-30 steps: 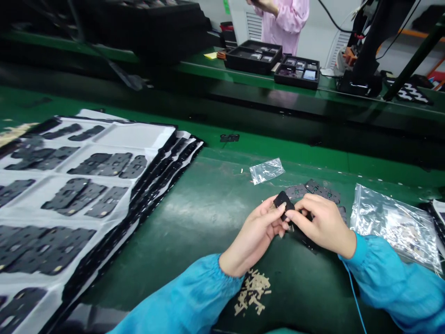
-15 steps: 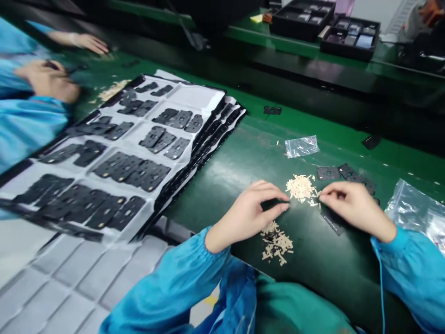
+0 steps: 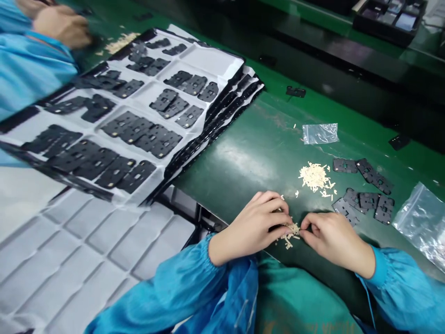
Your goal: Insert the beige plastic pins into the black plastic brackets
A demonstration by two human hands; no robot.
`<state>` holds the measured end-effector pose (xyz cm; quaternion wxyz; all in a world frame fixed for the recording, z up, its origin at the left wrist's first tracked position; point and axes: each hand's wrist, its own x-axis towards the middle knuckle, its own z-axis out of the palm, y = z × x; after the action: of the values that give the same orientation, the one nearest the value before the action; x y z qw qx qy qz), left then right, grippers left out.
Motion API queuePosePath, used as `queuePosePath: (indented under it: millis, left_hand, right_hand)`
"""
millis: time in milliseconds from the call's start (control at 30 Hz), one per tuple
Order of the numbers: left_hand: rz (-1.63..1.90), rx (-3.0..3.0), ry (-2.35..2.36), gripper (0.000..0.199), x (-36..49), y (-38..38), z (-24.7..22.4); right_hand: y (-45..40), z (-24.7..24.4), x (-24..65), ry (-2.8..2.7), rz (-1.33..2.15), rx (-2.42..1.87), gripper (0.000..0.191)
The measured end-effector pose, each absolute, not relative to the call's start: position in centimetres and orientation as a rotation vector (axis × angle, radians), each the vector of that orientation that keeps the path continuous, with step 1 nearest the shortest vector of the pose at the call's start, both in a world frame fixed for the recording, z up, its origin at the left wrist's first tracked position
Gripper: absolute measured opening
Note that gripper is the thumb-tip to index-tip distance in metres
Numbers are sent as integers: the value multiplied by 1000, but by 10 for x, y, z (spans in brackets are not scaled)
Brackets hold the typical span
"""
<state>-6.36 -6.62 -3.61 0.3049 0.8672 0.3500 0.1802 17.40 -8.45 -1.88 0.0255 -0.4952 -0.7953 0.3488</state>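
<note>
On my feed, the 2 hands sit close together with fingers curled. The left hand [image 3: 252,227] and right hand [image 3: 334,242] close on a small scatter of tan strips [image 3: 289,233] between them, left fingertips nearest. I can't tell whether either holds one. The scatter slants far-right to near-left. A larger heap of tan strips [image 3: 314,176] lies farther off.

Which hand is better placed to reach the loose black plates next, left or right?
Probably the right hand. It lies closest to the black perforated plates on the green mat, while the left hand is farther away, on the other side of the small beige strips.
</note>
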Motion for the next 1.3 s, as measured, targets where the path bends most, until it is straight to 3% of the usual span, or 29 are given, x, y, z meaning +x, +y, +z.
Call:
queuePosePath:
  millis: [233, 533, 1033, 1300]
  left_hand:
    - [483, 2307, 923, 13, -64, -68, -35]
    - [480, 2315, 902, 14, -65, -66, -32]
    - [442, 2305, 921, 15, -64, -65, -32]
    - [452, 2233, 972, 8, -62, -64, -25]
  right_hand:
    - [-93, -20, 172, -2508, 962, -1491, 12]
    - [-79, -13, 180, -2275, 1140, -1667, 6]
    - [-86, -19, 168, -2344, 1121, -1639, 9]
    - [-70, -2, 185, -2105, 1300, -1705, 11]
